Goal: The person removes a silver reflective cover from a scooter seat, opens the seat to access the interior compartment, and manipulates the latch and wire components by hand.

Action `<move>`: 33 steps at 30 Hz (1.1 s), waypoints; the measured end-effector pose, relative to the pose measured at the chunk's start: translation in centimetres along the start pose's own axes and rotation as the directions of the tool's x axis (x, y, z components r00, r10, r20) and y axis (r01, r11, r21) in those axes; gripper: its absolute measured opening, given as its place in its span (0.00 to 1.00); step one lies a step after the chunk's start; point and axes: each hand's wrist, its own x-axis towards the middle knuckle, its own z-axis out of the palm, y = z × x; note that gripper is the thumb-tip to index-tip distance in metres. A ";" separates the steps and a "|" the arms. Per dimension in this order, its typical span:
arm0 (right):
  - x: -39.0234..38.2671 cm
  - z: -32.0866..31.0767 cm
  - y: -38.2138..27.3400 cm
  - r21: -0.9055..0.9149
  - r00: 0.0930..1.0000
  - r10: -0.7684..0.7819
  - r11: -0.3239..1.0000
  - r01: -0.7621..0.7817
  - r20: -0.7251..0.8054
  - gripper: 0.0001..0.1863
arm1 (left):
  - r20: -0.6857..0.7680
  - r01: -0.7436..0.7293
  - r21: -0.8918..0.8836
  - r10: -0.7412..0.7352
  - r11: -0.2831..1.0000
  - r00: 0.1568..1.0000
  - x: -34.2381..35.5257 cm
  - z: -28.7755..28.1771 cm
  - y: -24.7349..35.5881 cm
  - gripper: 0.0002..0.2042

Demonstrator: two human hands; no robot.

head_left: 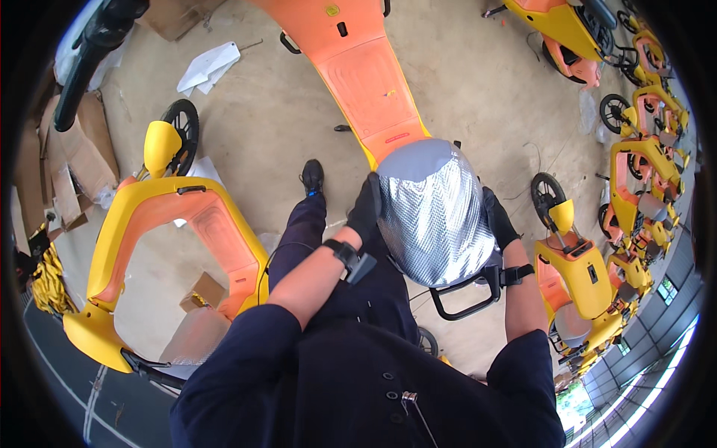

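Observation:
Directly in front of me is the seat of a yellow and orange scooter, wrapped in a shiny silver, woven-looking seat cover (437, 224) with a smooth grey patch at its front end. My left hand (364, 207), in a black glove, is closed on the cover's left edge. On the opposite side my right hand (499, 218), also gloved in black, grips the right edge, its fingertips partly hidden by the seat. Behind the seat, near my right wrist, a black rear rack handle (467, 295) sticks out. The scooter's orange footboard (371, 86) stretches away ahead.
Another yellow scooter (112, 254) stands close on my left, with a small cardboard box (203, 293) beside it. Flattened cardboard (82, 149) and white sheets (209, 67) lie at the far left. Several more scooters (597, 280) line the right side.

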 end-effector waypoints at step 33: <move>-5.3 -0.9 9.5 0.013 0.899 0.317 0.944 -0.329 -0.303 0.32 | 0.308 0.590 -0.308 -0.509 0.746 0.804 -5.5 -0.4 -1.1 0.25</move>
